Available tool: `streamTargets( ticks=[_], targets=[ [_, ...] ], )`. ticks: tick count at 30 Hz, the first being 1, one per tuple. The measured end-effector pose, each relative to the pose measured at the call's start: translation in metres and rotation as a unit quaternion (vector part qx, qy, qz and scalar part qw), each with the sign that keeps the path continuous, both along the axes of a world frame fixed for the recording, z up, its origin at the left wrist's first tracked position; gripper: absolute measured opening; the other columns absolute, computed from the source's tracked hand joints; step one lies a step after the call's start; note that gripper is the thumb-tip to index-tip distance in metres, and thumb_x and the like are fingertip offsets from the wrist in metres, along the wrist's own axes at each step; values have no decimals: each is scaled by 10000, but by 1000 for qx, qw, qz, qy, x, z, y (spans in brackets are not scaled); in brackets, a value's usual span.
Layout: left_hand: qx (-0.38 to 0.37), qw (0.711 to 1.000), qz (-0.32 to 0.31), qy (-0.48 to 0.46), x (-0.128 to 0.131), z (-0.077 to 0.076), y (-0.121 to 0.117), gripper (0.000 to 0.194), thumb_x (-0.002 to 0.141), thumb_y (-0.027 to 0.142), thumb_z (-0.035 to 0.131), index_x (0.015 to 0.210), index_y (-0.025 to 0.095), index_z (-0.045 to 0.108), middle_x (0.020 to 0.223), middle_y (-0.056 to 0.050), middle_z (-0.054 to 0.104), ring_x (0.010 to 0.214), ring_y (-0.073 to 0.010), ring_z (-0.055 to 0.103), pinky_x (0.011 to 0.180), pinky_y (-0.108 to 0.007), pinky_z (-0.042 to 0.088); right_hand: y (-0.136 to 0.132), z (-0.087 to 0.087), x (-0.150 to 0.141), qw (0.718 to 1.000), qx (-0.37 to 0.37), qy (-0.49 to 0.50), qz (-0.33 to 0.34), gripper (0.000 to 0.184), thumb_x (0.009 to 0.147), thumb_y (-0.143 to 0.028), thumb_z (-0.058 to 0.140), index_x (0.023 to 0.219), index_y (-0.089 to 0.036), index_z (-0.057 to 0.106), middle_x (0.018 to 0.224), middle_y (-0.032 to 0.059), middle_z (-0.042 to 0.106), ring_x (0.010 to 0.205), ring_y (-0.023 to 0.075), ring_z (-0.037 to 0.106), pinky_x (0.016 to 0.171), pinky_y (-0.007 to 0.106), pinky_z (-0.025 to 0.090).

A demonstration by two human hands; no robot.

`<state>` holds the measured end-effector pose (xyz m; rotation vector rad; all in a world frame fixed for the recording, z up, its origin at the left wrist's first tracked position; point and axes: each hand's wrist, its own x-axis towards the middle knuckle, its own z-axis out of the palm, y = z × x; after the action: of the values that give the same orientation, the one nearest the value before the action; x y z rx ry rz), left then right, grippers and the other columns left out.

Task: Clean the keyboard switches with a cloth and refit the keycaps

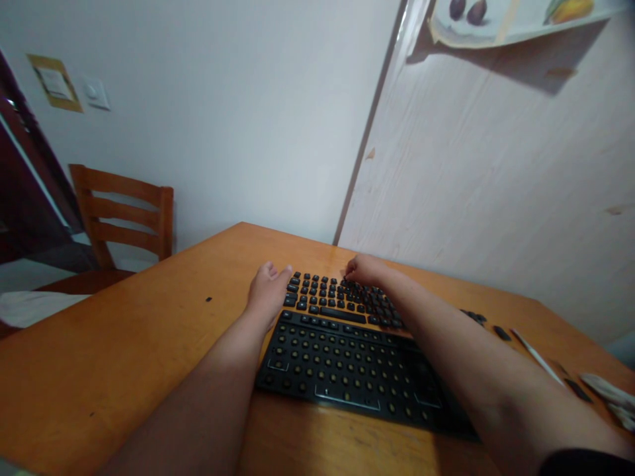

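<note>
A black keyboard base (347, 367) with its keycaps removed lies on the wooden table (124, 357) in front of me. Beyond it, several loose black keycaps (337, 297) are laid out in rows on the wood. My left hand (268, 291) rests at the left end of those rows with its fingers curled loosely; I cannot see anything in it. My right hand (364, 270) is at the far right end of the rows, its fingers pinched together on a keycap there.
More loose keycaps (476, 317) and a thin white stick (536, 357) lie on the table to the right, with a crumpled white cloth (612, 396) at the right edge. A wooden chair (124, 218) stands at the table's far left. The wall is close behind.
</note>
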<state>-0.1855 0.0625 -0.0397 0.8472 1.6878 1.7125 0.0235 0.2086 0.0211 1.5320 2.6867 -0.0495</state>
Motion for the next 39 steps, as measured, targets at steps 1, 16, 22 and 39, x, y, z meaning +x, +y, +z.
streamTargets(
  ticks=[1,16,22,39],
  targets=[
    [-1,1000,0,0,0,0,0,766,850,454,659,1481,119,382,1479,-194,477,1305,-255,533,1072,-334,417,0,0,0,1000,0,2,-1,191,760,-336,713,900,-236,796,912,61,762,841,207,667,665,258,442],
    [8,1000,-1,-2,2,2,0,748,849,438,654,1472,116,393,1480,-199,474,1311,-258,526,1079,-352,412,-29,17,20,992,-16,125,2,127,790,-277,675,832,-178,743,753,44,723,656,147,608,585,247,412],
    [15,1000,4,13,1,-2,2,730,832,482,661,1445,158,435,1478,-191,477,1314,-261,524,1081,-361,408,-82,28,46,969,-103,212,80,85,775,-231,636,711,-177,648,626,6,621,561,115,505,512,246,356],
    [12,1000,4,29,-7,-14,12,800,798,552,670,1457,172,424,1459,-177,509,1308,-263,532,1053,-334,420,-135,1,67,957,-160,217,106,65,789,-242,640,801,-182,663,710,-5,631,605,120,521,549,241,369]
  ],
)
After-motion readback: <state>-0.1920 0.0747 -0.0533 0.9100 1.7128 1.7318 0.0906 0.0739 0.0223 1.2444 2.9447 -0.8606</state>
